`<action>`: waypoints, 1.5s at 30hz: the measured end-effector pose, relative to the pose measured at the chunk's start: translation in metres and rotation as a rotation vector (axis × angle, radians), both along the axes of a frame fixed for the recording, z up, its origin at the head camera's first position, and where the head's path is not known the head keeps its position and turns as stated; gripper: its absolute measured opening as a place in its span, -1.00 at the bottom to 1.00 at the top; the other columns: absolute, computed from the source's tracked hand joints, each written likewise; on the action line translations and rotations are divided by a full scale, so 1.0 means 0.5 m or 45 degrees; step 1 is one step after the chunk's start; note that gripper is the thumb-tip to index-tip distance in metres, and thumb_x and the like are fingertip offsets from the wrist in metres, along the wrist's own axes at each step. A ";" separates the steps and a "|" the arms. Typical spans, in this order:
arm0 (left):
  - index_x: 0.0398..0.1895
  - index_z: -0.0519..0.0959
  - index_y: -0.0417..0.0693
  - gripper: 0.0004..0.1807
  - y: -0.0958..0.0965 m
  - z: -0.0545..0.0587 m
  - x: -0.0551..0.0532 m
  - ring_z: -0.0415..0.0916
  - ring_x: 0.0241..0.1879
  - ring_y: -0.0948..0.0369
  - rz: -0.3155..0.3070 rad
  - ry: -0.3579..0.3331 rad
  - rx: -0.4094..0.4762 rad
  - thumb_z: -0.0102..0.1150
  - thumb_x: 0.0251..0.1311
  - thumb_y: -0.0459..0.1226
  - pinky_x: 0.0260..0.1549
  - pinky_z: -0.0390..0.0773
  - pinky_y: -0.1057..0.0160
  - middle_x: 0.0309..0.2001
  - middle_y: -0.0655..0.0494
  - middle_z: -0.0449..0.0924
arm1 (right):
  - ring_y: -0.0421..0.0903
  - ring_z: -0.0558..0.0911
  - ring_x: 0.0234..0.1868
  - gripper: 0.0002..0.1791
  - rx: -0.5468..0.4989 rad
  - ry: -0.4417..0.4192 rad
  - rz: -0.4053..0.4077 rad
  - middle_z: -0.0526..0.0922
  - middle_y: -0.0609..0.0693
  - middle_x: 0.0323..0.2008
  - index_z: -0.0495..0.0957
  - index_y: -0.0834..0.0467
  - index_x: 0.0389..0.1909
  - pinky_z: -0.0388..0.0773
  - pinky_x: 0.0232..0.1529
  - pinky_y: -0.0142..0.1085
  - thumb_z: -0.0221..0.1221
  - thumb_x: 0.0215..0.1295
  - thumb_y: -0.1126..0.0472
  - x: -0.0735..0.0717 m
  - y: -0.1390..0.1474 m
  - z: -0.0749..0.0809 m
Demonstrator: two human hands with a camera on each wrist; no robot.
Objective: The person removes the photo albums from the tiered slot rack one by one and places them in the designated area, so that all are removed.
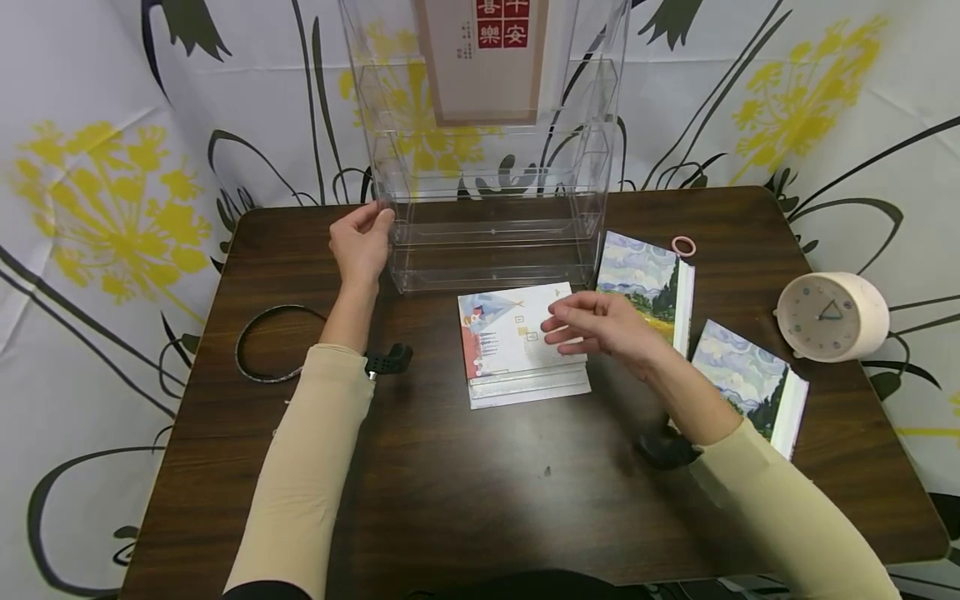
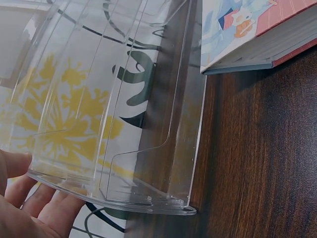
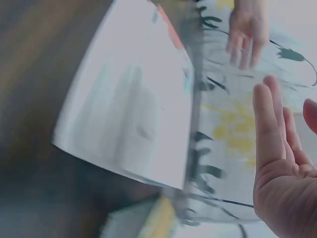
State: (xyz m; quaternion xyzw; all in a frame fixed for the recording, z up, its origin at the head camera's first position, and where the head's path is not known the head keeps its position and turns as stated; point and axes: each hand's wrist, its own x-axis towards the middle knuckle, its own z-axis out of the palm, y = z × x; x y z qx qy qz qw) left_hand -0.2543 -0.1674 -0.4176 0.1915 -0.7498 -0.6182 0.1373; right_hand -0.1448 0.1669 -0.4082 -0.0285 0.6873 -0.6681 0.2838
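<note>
left hand (image 1: 362, 242) raised, fingers relaxed, right hand (image 1: 600, 327) hovering, fingers extended

Dark wood table (image 1: 480, 500), rounded corners. White cloth backdrop (image 1: 750, 92) with yellow flowers and black stems hangs behind and at both sides. Even, soft light.

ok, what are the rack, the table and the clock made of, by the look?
Rack: clear rigid plastic, probably acrylic; the curtain shows through it and its edges glint. Table: dark wood grain, semi-gloss, possibly laminate. Clock: cream matte casing, plastic or ceramic, cannot tell which.
</note>
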 end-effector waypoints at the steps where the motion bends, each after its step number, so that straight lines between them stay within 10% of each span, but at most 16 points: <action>1: 0.04 0.68 -0.06 -0.70 0.000 0.000 0.000 0.62 -0.08 0.30 0.001 0.003 -0.006 0.30 0.25 -0.23 -0.14 0.58 0.37 -0.03 0.08 0.70 | 0.03 0.71 -0.11 -0.52 0.013 0.054 -0.022 0.66 0.24 -0.03 0.43 0.40 0.16 0.60 -0.06 0.00 0.16 0.43 0.11 -0.010 0.001 0.010; 11: 0.01 0.69 -0.08 -0.72 0.000 -0.001 0.001 0.63 -0.10 0.30 0.016 0.025 -0.018 0.31 0.24 -0.25 -0.09 0.55 0.38 -0.05 0.05 0.71 | 0.01 0.68 -0.02 -0.58 0.025 0.535 -0.303 0.65 0.19 0.03 0.50 0.27 0.14 0.64 -0.08 -0.16 0.24 0.35 0.16 -0.121 -0.011 0.102; 20: 0.00 0.70 -0.09 -0.72 0.001 0.003 -0.002 0.64 -0.16 0.31 0.019 0.038 0.001 0.31 0.23 -0.26 -0.14 0.55 0.40 -0.08 0.04 0.72 | -0.05 0.62 0.03 -0.56 0.121 0.732 -0.472 0.61 0.14 0.09 0.48 0.20 0.19 0.63 -0.08 -0.27 0.26 0.33 0.21 -0.209 -0.035 0.165; 45: 0.00 0.70 -0.07 -0.72 0.001 -0.002 -0.001 0.62 -0.21 0.33 0.026 0.018 -0.004 0.31 0.23 -0.23 -0.35 0.56 0.44 -0.09 0.04 0.72 | -0.22 0.34 0.35 -0.27 0.379 0.714 -0.491 0.21 -0.12 0.47 0.05 -0.03 0.53 0.43 0.19 -0.37 0.13 0.43 0.11 -0.342 -0.058 0.255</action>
